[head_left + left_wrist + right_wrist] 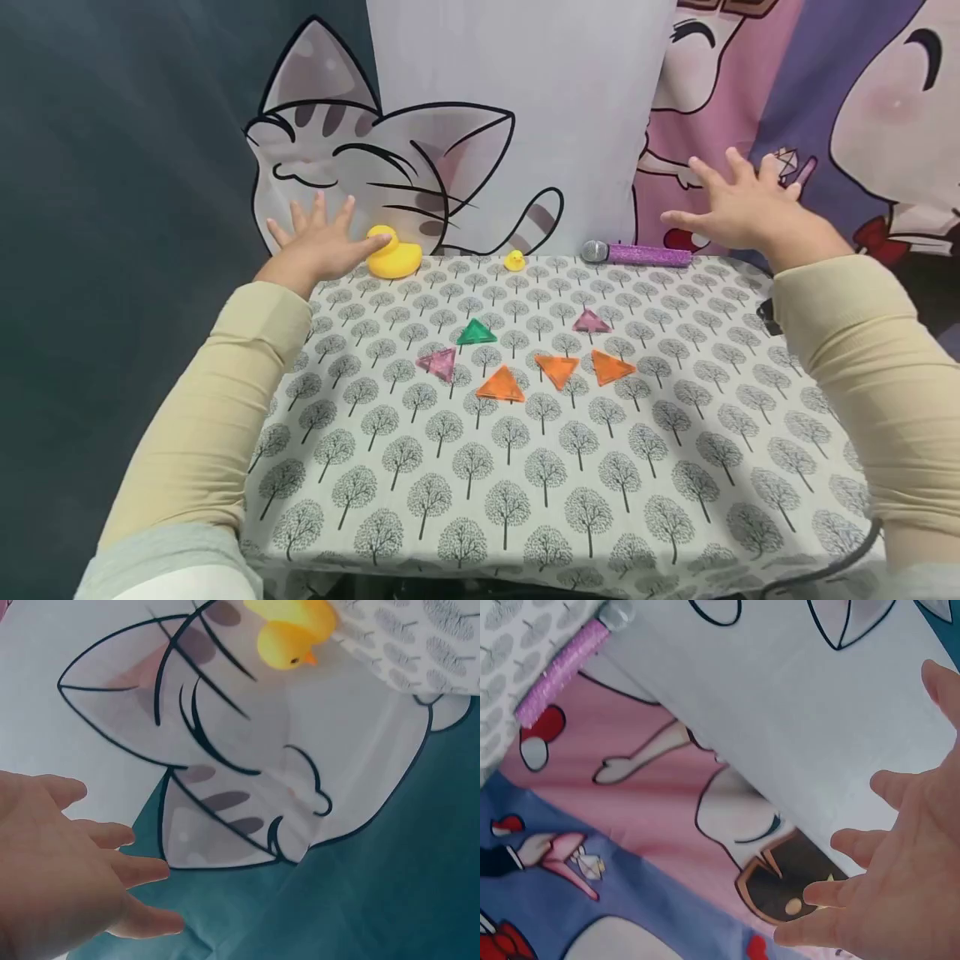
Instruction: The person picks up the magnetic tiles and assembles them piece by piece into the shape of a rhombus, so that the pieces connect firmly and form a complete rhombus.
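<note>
Both hands are raised in the air with fingers spread, holding nothing. In the head view the left hand [318, 246] is over the table's far left, its thumb overlapping the large yellow rubber duck [395, 255]. Over the far right side hovers the right hand [750, 208], nearest to the purple glittery microphone [648, 255]. Mid-table lie flat triangular tiles: a green one [476, 332], a pink one [438, 364], another pink one [591, 322], and three orange ones, at left [502, 385], middle [558, 370] and right [611, 367].
A small yellow duck [514, 261] sits at the table's back edge. The table wears a tree-print cloth [510, 483]. Behind it hangs a curtain with a cartoon cat [352, 167]. A dark cable [825, 571] runs by the front right corner.
</note>
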Available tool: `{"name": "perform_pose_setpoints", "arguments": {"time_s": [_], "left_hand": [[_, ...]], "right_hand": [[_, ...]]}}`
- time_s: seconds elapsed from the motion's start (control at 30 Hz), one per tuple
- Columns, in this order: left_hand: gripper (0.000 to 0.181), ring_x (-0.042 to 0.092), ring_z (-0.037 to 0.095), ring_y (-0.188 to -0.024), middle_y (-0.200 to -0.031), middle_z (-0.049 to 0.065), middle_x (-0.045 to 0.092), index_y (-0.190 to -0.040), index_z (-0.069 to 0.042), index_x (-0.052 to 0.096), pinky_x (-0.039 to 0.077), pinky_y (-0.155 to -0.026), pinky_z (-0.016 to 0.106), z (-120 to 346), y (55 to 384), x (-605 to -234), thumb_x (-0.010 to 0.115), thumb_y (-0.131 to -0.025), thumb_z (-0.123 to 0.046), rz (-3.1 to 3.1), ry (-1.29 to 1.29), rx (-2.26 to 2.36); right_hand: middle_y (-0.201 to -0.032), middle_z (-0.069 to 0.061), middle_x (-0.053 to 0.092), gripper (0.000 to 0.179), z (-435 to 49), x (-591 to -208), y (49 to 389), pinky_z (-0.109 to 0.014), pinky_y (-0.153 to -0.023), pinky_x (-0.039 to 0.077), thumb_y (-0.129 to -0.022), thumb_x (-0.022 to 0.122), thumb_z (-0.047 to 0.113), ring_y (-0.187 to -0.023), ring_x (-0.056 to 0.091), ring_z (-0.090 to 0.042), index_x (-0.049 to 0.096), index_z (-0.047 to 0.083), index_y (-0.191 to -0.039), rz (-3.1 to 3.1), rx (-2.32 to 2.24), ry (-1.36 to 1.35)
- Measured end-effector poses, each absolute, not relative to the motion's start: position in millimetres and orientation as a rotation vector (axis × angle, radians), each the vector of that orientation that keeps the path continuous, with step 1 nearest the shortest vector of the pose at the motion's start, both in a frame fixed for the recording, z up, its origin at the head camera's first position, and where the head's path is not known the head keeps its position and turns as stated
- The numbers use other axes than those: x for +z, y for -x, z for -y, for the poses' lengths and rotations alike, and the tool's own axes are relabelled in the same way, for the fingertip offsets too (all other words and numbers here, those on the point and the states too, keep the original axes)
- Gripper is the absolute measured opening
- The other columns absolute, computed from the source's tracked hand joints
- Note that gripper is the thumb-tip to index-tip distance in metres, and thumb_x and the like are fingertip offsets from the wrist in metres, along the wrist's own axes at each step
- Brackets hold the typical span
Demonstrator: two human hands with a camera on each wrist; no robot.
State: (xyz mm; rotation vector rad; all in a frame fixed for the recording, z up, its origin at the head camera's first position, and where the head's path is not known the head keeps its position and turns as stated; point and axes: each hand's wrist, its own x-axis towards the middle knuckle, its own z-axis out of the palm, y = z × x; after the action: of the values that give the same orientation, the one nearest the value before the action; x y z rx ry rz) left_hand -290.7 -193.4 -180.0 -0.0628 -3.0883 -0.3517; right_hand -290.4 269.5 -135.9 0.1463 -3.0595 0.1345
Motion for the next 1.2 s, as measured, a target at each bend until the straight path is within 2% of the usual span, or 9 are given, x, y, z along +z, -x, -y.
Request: {"name": "perform_pose_setpoints", "arguments": {"time_s": [0.5, 0.7, 1.0, 1.2], "left_hand": [[0.091, -0.021, 0.050, -0.116, -0.136, 0.024, -0.023, -0.139, -0.016, -0.007, -0.020, -0.079, 0.066, 194, 303, -224, 0.025, -0.076, -0.072, 3.168, 0.078, -0.332], [0.091, -0.017, 0.050, -0.118, -0.138, 0.026, -0.015, -0.139, -0.014, -0.007, -0.016, -0.083, 0.066, 190, 307, -239, 0.030, -0.077, -0.069, 3.196, 0.060, -0.339], [0.088, -0.017, 0.048, -0.119, -0.139, 0.023, -0.015, -0.139, -0.009, -0.003, -0.016, -0.084, 0.064, 184, 305, -265, 0.036, -0.081, -0.062, 3.226, 0.101, -0.414], [0.084, -0.015, 0.046, -0.121, -0.140, 0.021, -0.014, -0.139, -0.009, -0.001, -0.015, -0.085, 0.064, 169, 308, -280, 0.039, -0.083, -0.057, 3.262, 0.138, -0.412]], "right_hand": [[-0.139, -0.025, -0.012, 0.086, -245, -186, 306, -0.070, -0.084, -0.003, -0.078, 0.032, 0.067, -0.117, -0.021, -0.050, -0.002, 0.018, -0.140, 3.084, 0.137, -0.357], [-0.140, -0.024, -0.005, 0.086, -236, -209, 312, -0.069, -0.086, -0.001, -0.078, 0.032, 0.068, -0.119, -0.015, -0.050, 0.004, 0.016, -0.141, 3.087, 0.113, -0.408], [-0.140, -0.024, 0.003, 0.081, -223, -233, 310, -0.071, -0.083, 0.010, -0.081, 0.032, 0.064, -0.120, -0.004, -0.052, 0.012, 0.012, -0.140, 3.081, 0.087, -0.507], [-0.137, -0.026, 0.016, 0.074, -209, -250, 309, -0.065, -0.089, 0.012, -0.085, 0.038, 0.055, -0.120, 0.008, -0.050, 0.020, 0.006, -0.137, 3.034, 0.069, -0.609]]}}
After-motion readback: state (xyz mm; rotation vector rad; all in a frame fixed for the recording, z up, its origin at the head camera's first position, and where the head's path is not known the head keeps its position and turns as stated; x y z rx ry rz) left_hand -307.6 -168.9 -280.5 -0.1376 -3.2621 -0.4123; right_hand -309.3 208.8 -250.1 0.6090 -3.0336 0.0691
